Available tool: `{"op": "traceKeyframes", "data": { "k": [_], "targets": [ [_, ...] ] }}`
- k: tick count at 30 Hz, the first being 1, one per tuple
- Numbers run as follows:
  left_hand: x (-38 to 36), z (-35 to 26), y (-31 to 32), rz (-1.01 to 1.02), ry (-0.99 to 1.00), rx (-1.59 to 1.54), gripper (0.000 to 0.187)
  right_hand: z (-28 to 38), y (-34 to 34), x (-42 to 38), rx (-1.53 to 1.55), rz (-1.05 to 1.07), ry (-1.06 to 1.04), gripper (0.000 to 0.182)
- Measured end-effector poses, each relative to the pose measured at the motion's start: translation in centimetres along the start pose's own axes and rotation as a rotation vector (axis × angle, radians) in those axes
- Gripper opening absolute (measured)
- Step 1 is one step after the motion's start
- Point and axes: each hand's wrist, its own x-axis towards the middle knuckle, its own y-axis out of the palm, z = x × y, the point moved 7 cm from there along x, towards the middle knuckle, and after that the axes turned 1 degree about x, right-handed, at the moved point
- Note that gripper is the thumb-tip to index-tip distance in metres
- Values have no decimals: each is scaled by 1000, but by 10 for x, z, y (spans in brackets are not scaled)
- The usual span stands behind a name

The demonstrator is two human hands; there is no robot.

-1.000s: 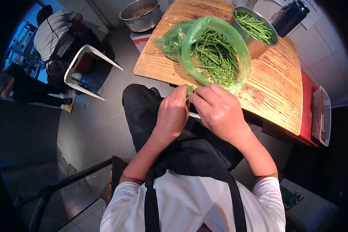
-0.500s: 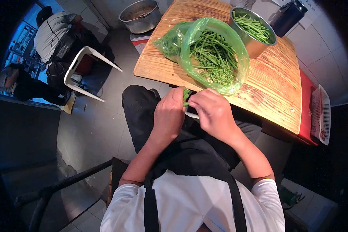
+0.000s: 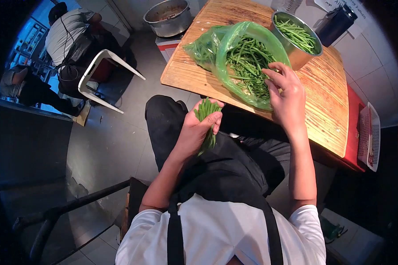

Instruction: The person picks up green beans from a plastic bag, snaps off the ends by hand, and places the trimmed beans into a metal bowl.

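Note:
My left hand (image 3: 199, 128) is closed around a bunch of green beans (image 3: 206, 112) above my lap, with their ends sticking out at the top and below the fist. My right hand (image 3: 287, 90) is over the near right rim of a green plastic bag (image 3: 229, 44), fingers apart and nothing visible in them. Inside the bag's wide mouth lies a heap of green beans (image 3: 247, 66), long ones mixed with short pieces. Behind it stands a steel pot (image 3: 298, 62) filled with long green beans (image 3: 296, 34).
The wooden table (image 3: 316, 106) carries the bag, the pot and a dark bottle (image 3: 336, 25). A large metal pot (image 3: 168, 24) stands off its left corner. A white plastic basket (image 3: 369, 137) is at the right. Two people (image 3: 70, 35) and a white stool (image 3: 89, 73) are at the left.
My right hand has left the beans by my left hand and moved up and right to the bag. My left hand has turned, and the bunch in it now shows.

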Motion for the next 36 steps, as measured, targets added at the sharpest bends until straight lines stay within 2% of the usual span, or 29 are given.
{"op": "traceKeyframes", "data": {
  "k": [4,7,8,9,10,11,12,14,15,17,22,24,26,30,36],
  "targets": [
    [0,3,-5,16,-7,-117,26,-1,0,-1,-30,-55,25,17],
    [3,8,-12,-35,-49,-204,31,20,-7,-13,160,-168,59,13],
    [3,10,-12,-41,-51,-200,31,31,-5,-22,168,-178,-1,11],
    [4,13,-12,-85,-54,-265,33,39,7,-34,327,-54,116,11],
    [5,16,-14,-127,-55,-331,35,46,25,-51,457,88,358,15],
    [6,18,-15,-108,-36,-342,36,54,42,-64,453,162,342,23],
    [7,20,-15,-111,-40,-345,36,61,55,-75,379,202,224,34],
    [7,23,-12,-132,1,-333,35,63,80,-95,400,327,288,38],
    [6,23,-9,-148,-17,-339,35,61,82,-97,399,326,292,38],
    [7,26,-9,-144,6,-337,35,53,101,-108,526,543,457,34],
    [8,30,-10,-108,30,-405,42,50,107,-109,724,611,578,27],
    [8,32,-10,-38,-15,-437,52,49,107,-109,778,646,623,26],
    [8,33,-12,15,-32,-498,55,46,110,-112,1007,630,708,28],
    [7,38,-11,76,-101,-630,62,41,114,-120,1186,702,880,29],
    [10,41,-10,93,-113,-630,66,39,116,-120,1193,711,931,28]
  ]
}}
